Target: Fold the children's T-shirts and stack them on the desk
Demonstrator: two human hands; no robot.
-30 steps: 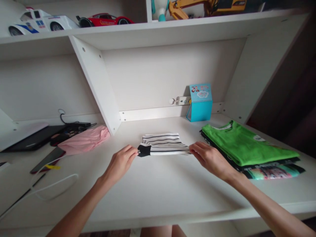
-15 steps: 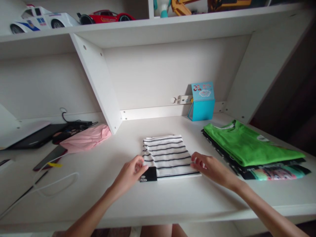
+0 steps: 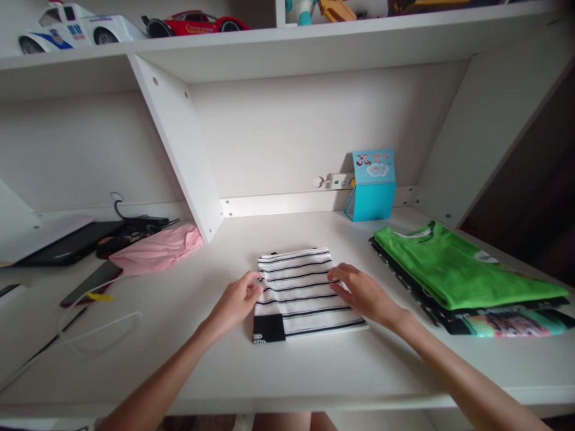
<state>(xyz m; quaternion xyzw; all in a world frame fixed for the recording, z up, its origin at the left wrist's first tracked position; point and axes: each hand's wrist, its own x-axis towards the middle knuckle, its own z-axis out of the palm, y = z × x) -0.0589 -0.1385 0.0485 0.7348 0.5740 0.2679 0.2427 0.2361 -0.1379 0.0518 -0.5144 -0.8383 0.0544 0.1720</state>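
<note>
A folded white garment with black stripes (image 3: 300, 287) lies flat on the white desk (image 3: 314, 365), a black label patch at its near left corner. My left hand (image 3: 236, 302) is at the garment's left edge, fingers curled and pinched on the cloth. My right hand (image 3: 362, 293) is at the right edge, fingers bent and closed on the fabric there. Both hands sit about halfway up the garment's sides.
A stack of folded shirts topped by a green one (image 3: 458, 269) lies at the right. A blue desk calendar (image 3: 372, 185) stands at the back. To the left are a pink cloth (image 3: 157, 251), a laptop (image 3: 67, 245), a phone (image 3: 90, 284) and a white cable (image 3: 99, 335). Toy cars (image 3: 135, 27) sit on the shelf above.
The striped garment was unfolded toward me and now lies flat and longer. Both hands then moved from its near edge up to the middle of its sides.
</note>
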